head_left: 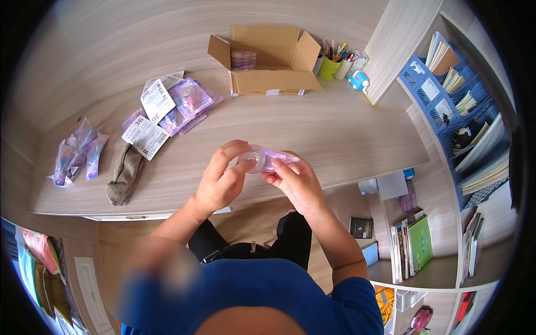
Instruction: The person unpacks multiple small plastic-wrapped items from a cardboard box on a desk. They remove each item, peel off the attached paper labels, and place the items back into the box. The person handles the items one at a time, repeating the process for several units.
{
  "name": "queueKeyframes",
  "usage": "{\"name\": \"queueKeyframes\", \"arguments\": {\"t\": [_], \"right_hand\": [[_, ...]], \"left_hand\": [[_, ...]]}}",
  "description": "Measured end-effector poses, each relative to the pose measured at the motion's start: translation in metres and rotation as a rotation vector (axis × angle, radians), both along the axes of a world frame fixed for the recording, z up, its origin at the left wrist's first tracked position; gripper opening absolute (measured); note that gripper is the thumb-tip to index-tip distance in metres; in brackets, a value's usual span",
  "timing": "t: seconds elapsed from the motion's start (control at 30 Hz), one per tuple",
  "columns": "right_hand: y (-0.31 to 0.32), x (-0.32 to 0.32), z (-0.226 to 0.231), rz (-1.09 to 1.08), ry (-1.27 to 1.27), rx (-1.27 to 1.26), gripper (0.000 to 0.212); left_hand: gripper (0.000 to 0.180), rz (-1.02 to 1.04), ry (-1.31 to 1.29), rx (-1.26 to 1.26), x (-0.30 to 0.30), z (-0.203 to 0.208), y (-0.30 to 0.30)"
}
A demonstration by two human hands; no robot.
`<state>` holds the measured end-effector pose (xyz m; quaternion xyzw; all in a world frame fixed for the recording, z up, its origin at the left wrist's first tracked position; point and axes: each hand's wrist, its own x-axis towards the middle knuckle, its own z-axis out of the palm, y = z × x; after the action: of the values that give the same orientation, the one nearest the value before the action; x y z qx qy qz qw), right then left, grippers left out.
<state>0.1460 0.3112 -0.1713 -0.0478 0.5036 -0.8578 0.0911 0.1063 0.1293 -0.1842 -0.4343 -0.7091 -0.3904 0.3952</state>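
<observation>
Between both hands, above the desk's front part, is a small translucent pink-purple correction tape [268, 158] with a round reel at its left end. My left hand [222, 174] pinches the reel end with thumb and fingers. The right end is gripped by my right hand [298, 181], its thumb lying on top. Left of my hands, a pile of purple blister packs [192, 97] lies with white labelled cards [157, 102]. A brown cloth pouch or sock [125, 176] touches the lowest card. Farther left are crumpled purple wrappers [81, 151].
An open cardboard box [273, 82] at the back holds a stack of pink items [243, 61]. Right of it stand a green pen cup [329, 68] and a blue sharpener-like gadget [358, 81]. Blue file racks [432, 92] and book shelves line the right side.
</observation>
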Motion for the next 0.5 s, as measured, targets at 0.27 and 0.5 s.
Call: {"name": "queueKeyframes", "arguments": {"t": [0.27, 0.5], "right_hand": [[0.074, -0.064, 0.042, -0.305, 0.202, 0.135, 0.018], [0.076, -0.176, 0.092, -0.348, 0.201, 0.337, 0.023]], "left_hand": [[0.027, 0.019, -0.414, -0.118, -0.069, -0.048, -0.008], [0.021, -0.058, -0.532, -0.046, -0.092, -0.067, -0.012]]}}
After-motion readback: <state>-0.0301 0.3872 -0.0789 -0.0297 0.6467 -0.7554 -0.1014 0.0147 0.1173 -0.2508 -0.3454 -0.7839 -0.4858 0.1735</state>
